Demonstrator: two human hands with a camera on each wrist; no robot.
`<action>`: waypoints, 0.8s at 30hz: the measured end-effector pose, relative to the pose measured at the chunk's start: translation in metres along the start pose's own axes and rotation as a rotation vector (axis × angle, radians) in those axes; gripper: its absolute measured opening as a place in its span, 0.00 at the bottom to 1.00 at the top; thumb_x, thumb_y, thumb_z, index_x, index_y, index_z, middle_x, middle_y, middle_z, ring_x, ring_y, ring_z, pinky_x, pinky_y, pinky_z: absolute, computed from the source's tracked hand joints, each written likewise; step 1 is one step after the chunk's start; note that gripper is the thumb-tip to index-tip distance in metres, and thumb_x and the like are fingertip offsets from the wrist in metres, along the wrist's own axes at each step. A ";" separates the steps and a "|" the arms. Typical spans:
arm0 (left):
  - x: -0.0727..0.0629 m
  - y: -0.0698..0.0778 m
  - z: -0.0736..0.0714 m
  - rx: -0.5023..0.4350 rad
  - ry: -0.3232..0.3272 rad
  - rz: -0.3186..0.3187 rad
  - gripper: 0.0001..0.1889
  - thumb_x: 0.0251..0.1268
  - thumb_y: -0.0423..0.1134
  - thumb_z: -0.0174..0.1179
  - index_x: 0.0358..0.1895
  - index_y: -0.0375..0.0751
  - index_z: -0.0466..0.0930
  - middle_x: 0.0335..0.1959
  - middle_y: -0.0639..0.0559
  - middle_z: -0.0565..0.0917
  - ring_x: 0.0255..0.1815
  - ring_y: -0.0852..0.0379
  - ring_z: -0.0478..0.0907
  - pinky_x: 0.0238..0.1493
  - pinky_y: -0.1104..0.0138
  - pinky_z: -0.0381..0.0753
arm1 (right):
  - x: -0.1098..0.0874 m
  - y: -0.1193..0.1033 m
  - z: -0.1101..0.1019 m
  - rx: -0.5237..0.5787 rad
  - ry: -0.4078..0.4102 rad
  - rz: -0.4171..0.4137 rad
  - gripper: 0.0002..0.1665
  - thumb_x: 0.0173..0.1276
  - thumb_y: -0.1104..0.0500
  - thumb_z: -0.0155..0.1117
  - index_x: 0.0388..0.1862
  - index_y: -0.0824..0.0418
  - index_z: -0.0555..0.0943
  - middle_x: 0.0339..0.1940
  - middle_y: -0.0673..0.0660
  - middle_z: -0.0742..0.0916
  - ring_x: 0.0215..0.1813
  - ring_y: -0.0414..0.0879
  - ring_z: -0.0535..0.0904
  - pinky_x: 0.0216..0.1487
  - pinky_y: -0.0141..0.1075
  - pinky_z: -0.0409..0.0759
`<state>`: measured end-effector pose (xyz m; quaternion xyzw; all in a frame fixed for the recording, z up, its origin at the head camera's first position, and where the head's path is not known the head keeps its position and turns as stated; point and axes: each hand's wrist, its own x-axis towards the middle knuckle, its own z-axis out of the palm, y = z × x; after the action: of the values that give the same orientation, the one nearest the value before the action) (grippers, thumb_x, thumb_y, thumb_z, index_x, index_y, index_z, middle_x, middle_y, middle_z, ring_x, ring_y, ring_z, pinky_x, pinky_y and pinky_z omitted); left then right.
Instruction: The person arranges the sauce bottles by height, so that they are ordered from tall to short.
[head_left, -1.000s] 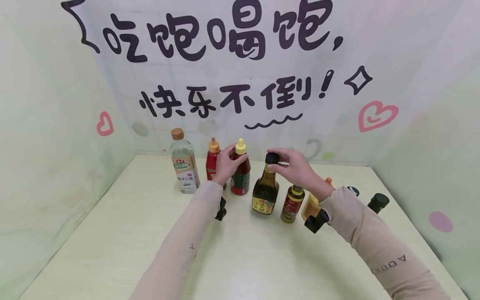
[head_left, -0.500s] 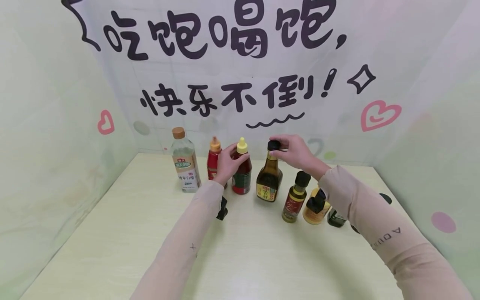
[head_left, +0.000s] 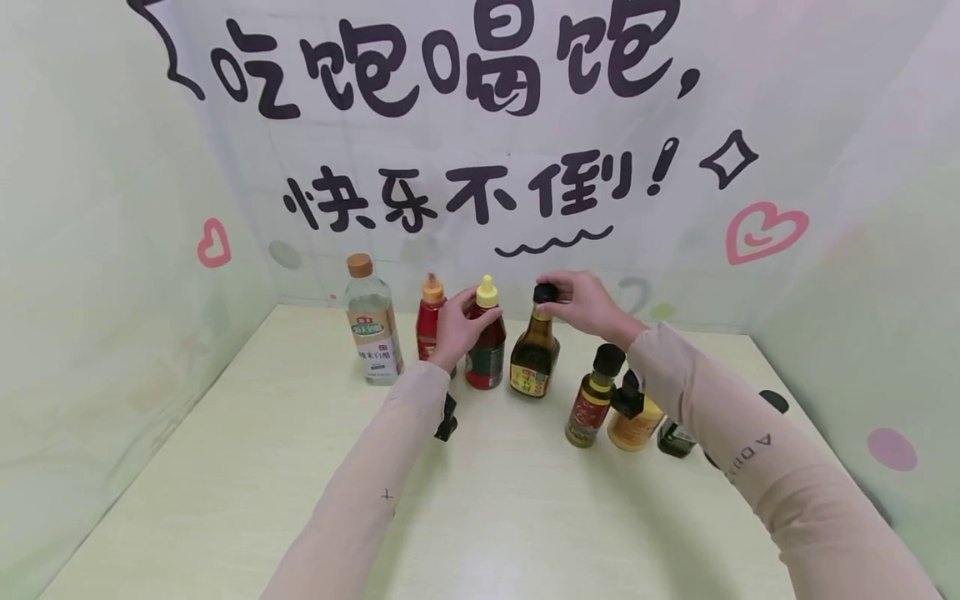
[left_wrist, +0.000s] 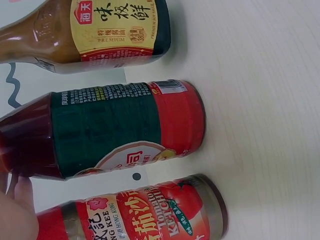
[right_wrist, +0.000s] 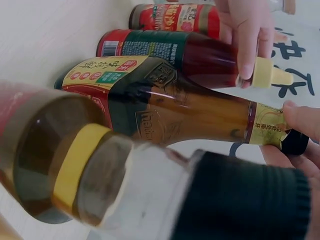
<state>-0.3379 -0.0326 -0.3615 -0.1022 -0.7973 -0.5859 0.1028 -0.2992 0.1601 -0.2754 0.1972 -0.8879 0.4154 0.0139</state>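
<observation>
Seven bottles can be counted at the worktop: one clear bottle, one ketchup bottle, one yellow-tipped bottle, one soy sauce bottle, one black-capped oil bottle, one yellow bottle and one dark bottle, the last two partly hidden. Two hands work: the left hand pinches the yellow-tipped bottle's neck; the right hand's fingers grip the soy sauce bottle's black cap and neck, its body below them, just beside the yellow-tipped bottle.

The soy-sauce bottle is brown — label yellow, cap black.
</observation>
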 end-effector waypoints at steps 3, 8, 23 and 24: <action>0.000 0.001 0.001 -0.006 -0.002 0.002 0.24 0.53 0.39 0.63 0.55 0.43 0.72 0.51 0.48 0.77 0.50 0.55 0.74 0.50 0.61 0.72 | 0.002 0.005 0.001 0.015 -0.010 -0.007 0.26 0.57 0.69 0.61 0.54 0.75 0.69 0.51 0.71 0.76 0.52 0.58 0.74 0.50 0.44 0.73; 0.000 0.002 0.000 0.000 -0.004 -0.005 0.24 0.53 0.39 0.63 0.56 0.43 0.71 0.51 0.47 0.77 0.50 0.54 0.74 0.50 0.61 0.72 | 0.009 0.016 -0.001 0.011 -0.019 -0.021 0.25 0.57 0.68 0.62 0.54 0.74 0.70 0.50 0.70 0.77 0.51 0.57 0.75 0.49 0.42 0.74; -0.003 0.007 -0.002 0.020 -0.001 -0.004 0.24 0.52 0.42 0.63 0.54 0.43 0.72 0.49 0.48 0.78 0.49 0.55 0.74 0.49 0.63 0.73 | 0.018 0.025 -0.006 -0.008 -0.038 -0.020 0.24 0.57 0.68 0.62 0.53 0.72 0.70 0.51 0.69 0.77 0.52 0.56 0.74 0.51 0.43 0.73; -0.002 0.007 -0.002 0.013 -0.008 -0.013 0.24 0.52 0.42 0.63 0.55 0.43 0.72 0.50 0.48 0.78 0.49 0.55 0.74 0.50 0.62 0.72 | 0.018 0.026 -0.005 -0.007 -0.041 -0.023 0.24 0.57 0.68 0.62 0.53 0.73 0.70 0.51 0.69 0.77 0.52 0.57 0.74 0.51 0.43 0.73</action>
<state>-0.3337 -0.0325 -0.3554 -0.0987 -0.8022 -0.5808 0.0967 -0.3262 0.1729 -0.2873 0.2158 -0.8871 0.4081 0.0013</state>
